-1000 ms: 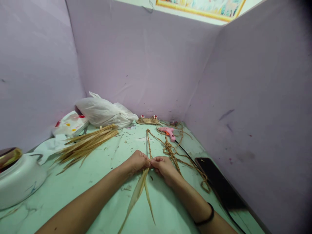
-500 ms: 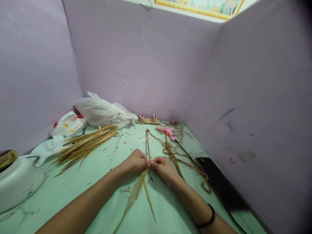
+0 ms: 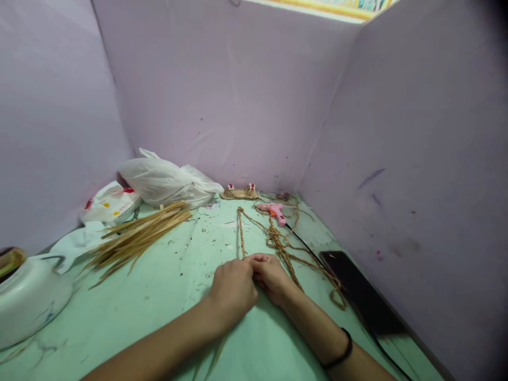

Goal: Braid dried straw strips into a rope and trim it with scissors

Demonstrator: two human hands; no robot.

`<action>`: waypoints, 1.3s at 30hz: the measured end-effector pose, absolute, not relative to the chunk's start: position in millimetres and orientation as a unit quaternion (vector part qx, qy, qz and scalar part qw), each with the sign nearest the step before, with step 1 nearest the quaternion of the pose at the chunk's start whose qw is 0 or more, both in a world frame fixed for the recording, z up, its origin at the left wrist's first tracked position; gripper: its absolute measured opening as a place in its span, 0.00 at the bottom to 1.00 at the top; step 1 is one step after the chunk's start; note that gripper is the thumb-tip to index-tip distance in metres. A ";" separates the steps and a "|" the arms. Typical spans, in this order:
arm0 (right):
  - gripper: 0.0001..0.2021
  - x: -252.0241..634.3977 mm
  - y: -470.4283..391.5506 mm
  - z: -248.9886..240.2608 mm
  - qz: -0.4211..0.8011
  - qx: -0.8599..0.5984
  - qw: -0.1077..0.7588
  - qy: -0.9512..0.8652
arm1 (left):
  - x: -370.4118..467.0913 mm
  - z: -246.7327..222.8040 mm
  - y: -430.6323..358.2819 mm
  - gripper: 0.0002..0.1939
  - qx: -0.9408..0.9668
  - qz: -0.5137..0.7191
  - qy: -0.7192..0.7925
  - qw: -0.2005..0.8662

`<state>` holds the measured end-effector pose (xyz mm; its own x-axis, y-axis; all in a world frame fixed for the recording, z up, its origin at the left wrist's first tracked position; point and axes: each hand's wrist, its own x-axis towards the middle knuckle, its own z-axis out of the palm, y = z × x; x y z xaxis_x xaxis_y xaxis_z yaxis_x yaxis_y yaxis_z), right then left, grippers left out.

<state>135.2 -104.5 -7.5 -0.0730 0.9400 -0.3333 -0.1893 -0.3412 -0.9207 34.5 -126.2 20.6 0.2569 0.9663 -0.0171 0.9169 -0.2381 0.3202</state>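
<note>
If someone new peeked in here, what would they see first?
Probably the bright pink glue gun, lying toward the back right of the pale green table. Next might come the big, puffy white bag at the back left, behind a fan of dry strips. In the middle, the left hand and right hand meet at the near end of a braided cord.

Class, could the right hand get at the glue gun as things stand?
Probably yes: the glue gun lies beyond the right hand, with only low cord between. But that hand seems to pinch the braid, so might need to release it.
</note>
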 end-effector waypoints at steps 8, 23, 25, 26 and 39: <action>0.09 141.7 -102.4 -15.9 0.672 -0.453 0.441 -0.385 | 5.6 43.5 -92.2 0.15 0.662 0.209 0.615 0.375; 0.05 151.3 -90.6 -18.5 0.484 -0.517 0.331 -0.623 | 15.0 16.6 -78.4 0.10 0.553 0.154 0.606 0.551; 0.06 151.5 -92.4 -17.6 0.394 -0.526 0.316 -0.685 | 15.2 19.0 -77.6 0.06 0.570 0.136 0.626 0.514; 0.07 151.5 -94.4 -15.7 0.346 -0.529 0.307 -0.711 | 15.3 19.6 -77.4 0.05 0.579 0.129 0.633 0.498; 0.10 136.6 -128.4 3.7 0.201 -0.620 0.238 -0.720 | 18.2 8.2 -81.4 0.08 0.528 0.168 0.633 0.541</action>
<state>136.6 -128.4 3.7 -0.1187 0.9884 0.0943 0.7968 0.1515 -0.5850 18.2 -81.4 8.2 0.1435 0.8494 -0.5078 0.4862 0.3864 0.7838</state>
